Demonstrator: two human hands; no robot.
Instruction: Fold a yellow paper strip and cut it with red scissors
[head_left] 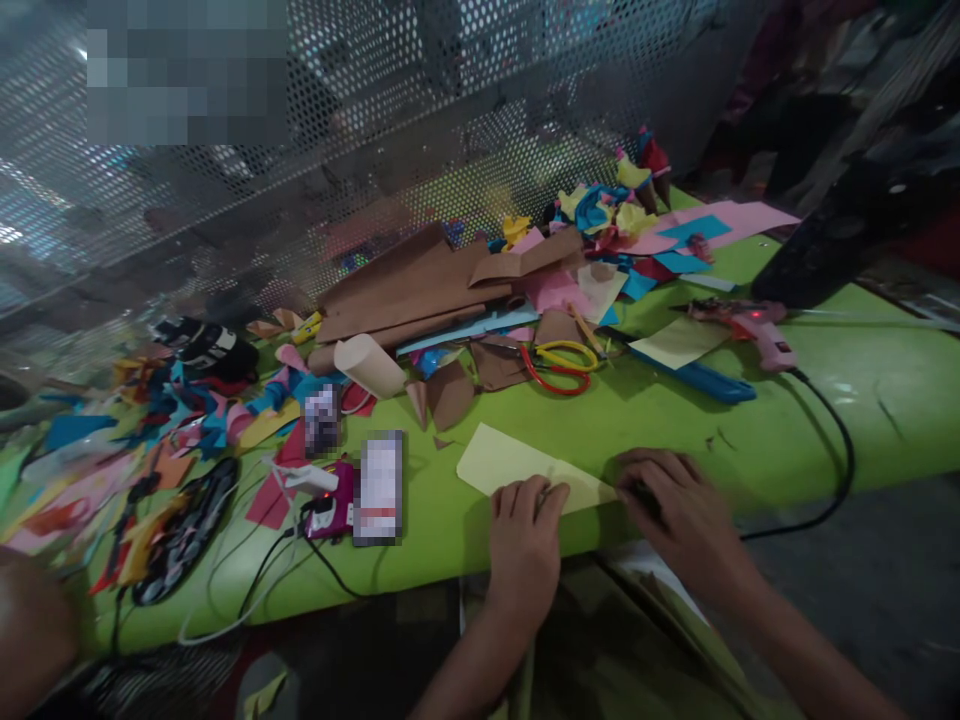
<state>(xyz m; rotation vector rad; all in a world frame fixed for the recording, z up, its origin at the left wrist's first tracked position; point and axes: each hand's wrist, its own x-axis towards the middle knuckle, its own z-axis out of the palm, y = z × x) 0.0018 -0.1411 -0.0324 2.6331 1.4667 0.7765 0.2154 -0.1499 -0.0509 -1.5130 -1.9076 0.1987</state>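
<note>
Both hands sit right at the near edge of the green counter [825,380], pressing on a pale yellow paper strip [517,465]. Left hand [525,535] lies flat, fingers [536,495] together and bent down onto the strip's near edge, pinning it rather than gripping it. Right hand [686,515] covers the strip's right end, fingers curled low over it; it is blurred, so I cannot tell whether it pinches the paper or only presses it. The strip lies flat and slanted, its far left corner free on the counter. By my read, this looks like a fold or crease being set along the near edge, with the left hand as anchor. A clean crease would call for steady pressure from the left and an even sweep along the edge from the right, keeping the paper from sliding on the smooth top. Beyond the strip, well apart, lie red and yellow scissors [562,368], a pink glue gun [757,335] with its black cord [840,440] looping toward the right hand, a blue tool [705,382] under a yellow sheet, and a brown paper pile [412,290]. Coloured scraps [187,420] crowd the left, near a small pink device [330,510].
</note>
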